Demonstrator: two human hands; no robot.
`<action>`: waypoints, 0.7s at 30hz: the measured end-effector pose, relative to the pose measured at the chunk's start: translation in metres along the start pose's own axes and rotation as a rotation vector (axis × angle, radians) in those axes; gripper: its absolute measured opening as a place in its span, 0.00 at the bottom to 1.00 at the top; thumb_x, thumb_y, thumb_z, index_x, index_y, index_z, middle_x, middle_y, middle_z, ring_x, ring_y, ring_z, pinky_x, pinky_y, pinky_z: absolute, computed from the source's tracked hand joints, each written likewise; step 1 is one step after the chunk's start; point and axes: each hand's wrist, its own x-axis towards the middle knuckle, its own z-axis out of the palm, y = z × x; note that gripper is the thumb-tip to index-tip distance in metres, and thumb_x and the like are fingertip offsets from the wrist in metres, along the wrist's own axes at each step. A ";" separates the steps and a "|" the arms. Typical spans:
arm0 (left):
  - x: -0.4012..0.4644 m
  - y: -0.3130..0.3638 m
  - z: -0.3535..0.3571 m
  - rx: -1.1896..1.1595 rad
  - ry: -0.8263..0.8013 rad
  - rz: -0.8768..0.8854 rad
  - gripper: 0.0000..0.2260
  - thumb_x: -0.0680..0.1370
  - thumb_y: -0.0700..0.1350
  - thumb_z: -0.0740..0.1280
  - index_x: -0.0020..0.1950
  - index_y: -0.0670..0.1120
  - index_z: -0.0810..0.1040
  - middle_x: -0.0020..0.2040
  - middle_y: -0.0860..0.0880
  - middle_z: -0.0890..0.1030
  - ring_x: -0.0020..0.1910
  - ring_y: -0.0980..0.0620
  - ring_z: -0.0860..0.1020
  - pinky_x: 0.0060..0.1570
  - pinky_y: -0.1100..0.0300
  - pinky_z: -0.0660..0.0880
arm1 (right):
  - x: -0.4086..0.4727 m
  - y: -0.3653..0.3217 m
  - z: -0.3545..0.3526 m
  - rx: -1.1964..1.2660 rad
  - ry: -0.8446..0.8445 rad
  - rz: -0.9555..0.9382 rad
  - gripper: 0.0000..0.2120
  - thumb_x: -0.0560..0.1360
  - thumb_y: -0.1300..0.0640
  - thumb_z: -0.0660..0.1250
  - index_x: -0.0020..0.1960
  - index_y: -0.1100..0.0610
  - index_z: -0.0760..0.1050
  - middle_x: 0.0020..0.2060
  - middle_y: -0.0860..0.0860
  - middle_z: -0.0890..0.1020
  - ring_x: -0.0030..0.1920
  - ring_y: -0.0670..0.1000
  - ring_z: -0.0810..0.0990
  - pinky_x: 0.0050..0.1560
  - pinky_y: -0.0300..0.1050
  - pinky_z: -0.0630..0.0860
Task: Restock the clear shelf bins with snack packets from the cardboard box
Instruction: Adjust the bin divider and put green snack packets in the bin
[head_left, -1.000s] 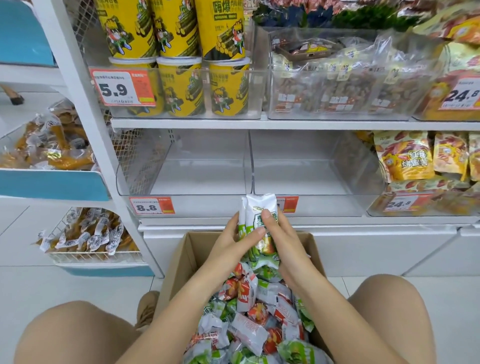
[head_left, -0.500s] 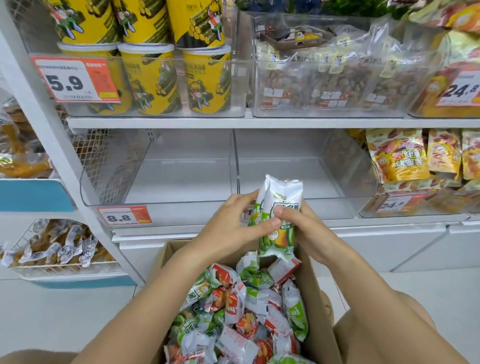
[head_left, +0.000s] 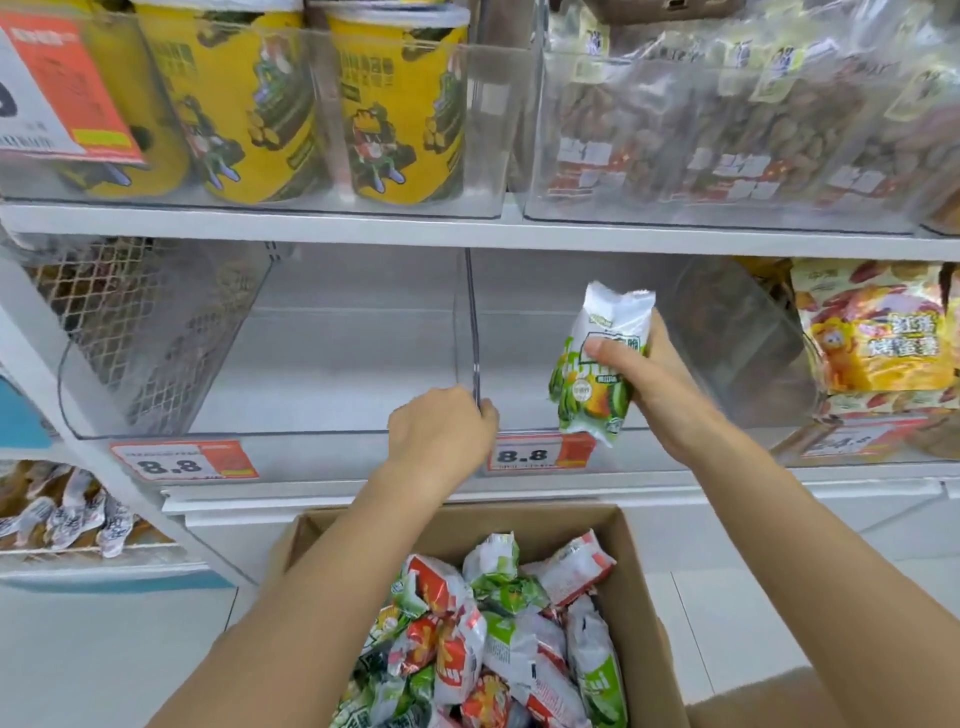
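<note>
Right hand (head_left: 649, 374), right of centre frame: fingers and thumb curled tight round a green-and-white snack packet (head_left: 597, 364), thumb pressed across its printed face. Packet held upright in front of the right clear bin (head_left: 727, 332), its lower edge overlapping the bin's front lip. Print on the packet is blurred; no brand readable.

Left hand (head_left: 441, 431), centre frame: fingers curled over the front edge where the left clear bin (head_left: 156, 364) and the right one meet, at the foot of the divider wall. It grips the rim (whether of one bin or both, cannot tell). No packet in it.

Both bins sit on the middle shelf and show only bare floor inside.

Cardboard box (head_left: 639, 597), lower centre, flaps open, heaped with loose packets (head_left: 493, 649) in green-white and red-white wrappers; lettering too small to read.

Labels: price tag "8.8" (head_left: 182, 460) under the left bin; second "8.8" tag (head_left: 540, 454) under the right bin, partly behind the held packet. Upper left, an orange-and-white tag (head_left: 57, 93), digits cut off by the frame.

Upper shelf: yellow cartoon-printed tubs (head_left: 395, 109) left, clear bags of brown snacks (head_left: 727, 130) right. Far right middle: orange-yellow bags (head_left: 872, 332) with Chinese characters.
</note>
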 end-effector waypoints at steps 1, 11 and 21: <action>-0.001 0.000 0.003 -0.010 0.022 -0.010 0.19 0.82 0.53 0.52 0.52 0.44 0.79 0.53 0.42 0.81 0.53 0.41 0.77 0.45 0.56 0.66 | 0.001 0.005 0.001 -0.006 0.021 -0.004 0.27 0.66 0.55 0.72 0.62 0.47 0.67 0.51 0.47 0.81 0.50 0.47 0.82 0.54 0.44 0.79; 0.000 -0.003 0.008 0.037 0.038 0.025 0.19 0.82 0.53 0.50 0.44 0.47 0.77 0.42 0.45 0.78 0.40 0.44 0.72 0.40 0.57 0.66 | 0.043 0.020 0.015 -0.156 0.051 0.025 0.34 0.72 0.56 0.72 0.73 0.52 0.58 0.60 0.44 0.78 0.46 0.35 0.81 0.45 0.29 0.77; 0.001 -0.010 0.016 0.074 0.152 0.121 0.15 0.82 0.53 0.50 0.41 0.49 0.69 0.34 0.48 0.71 0.36 0.46 0.69 0.35 0.58 0.63 | 0.103 0.043 0.043 -0.260 -0.145 0.221 0.42 0.66 0.49 0.75 0.72 0.50 0.55 0.59 0.50 0.77 0.54 0.50 0.80 0.55 0.46 0.77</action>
